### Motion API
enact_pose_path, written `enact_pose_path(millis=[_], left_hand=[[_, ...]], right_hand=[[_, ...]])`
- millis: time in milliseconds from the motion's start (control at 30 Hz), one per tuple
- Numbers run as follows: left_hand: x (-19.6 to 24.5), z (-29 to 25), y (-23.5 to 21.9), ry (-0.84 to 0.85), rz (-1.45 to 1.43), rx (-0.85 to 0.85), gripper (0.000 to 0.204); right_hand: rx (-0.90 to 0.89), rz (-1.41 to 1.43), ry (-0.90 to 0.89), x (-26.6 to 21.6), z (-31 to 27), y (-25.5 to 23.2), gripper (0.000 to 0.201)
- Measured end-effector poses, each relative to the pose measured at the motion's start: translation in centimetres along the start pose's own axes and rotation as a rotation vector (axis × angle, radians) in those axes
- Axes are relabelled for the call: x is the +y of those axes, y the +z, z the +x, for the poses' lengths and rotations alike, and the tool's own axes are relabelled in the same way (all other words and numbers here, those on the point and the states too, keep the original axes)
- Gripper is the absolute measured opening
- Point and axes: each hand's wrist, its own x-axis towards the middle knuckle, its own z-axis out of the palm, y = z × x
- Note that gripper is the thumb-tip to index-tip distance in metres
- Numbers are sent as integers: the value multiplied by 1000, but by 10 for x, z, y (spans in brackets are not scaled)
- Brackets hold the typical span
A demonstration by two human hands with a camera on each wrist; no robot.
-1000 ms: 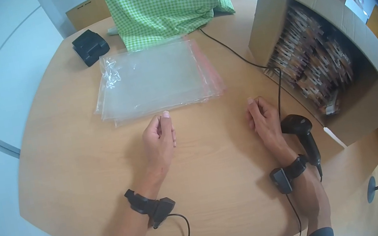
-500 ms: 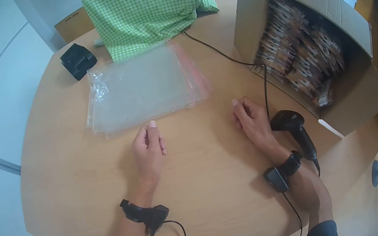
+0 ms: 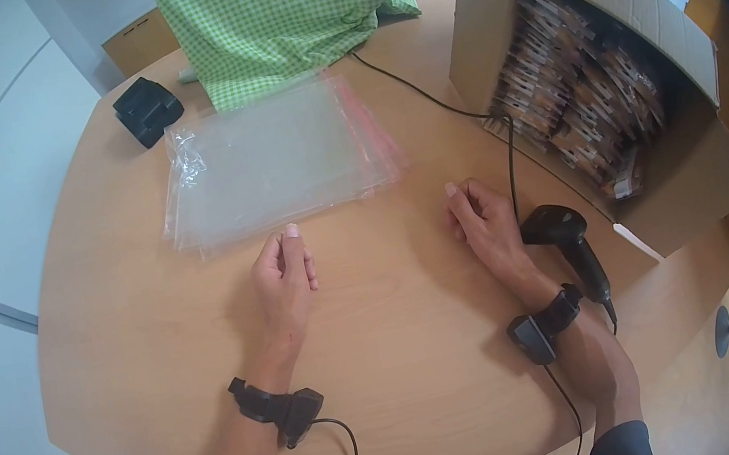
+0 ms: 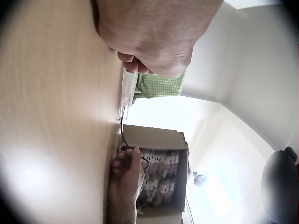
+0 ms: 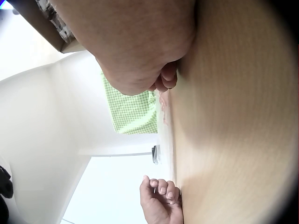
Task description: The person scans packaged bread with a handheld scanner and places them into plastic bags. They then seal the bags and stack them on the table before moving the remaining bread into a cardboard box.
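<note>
My left hand (image 3: 283,276) rests on its side on the wooden table, fingers loosely curled, thumb on top, holding nothing. Just beyond its fingertips lies a stack of clear plastic bags (image 3: 265,162) with a pinkish right edge. My right hand (image 3: 488,230) rests likewise, loosely curled and without anything in it, to the left of a black handheld scanner (image 3: 572,240). In the left wrist view the right hand (image 4: 125,179) appears beside the box; in the right wrist view the left hand (image 5: 161,203) shows its curled fingers.
An open cardboard box (image 3: 473,38) filled with packed items (image 3: 568,84) stands on the right. At the back are a green checked cloth (image 3: 280,23) over something and a black device (image 3: 148,112). A black cable (image 3: 424,92) runs from the cloth towards the scanner.
The head view has shifted, so the table's things and both hands appear further left than in the earliest frame. Both hands keep their pose on the table.
</note>
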Motion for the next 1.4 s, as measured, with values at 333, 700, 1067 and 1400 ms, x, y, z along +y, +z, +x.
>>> enact_pose_path(millis=[333, 700, 1067, 1400], left_hand=[[18, 15, 1, 121, 110, 78, 44], [19, 159, 63, 57, 1248, -198, 53], [99, 76, -10, 1031, 1301, -278, 11], [57, -77, -41, 809, 1153, -672, 24]], right_hand=[[12, -9, -8, -2, 1, 1, 40], [31, -55, -98, 1, 2, -1, 39], [-120, -195, -248, -47, -25, 6, 29], [457, -1029, -854, -136, -46, -150, 23]])
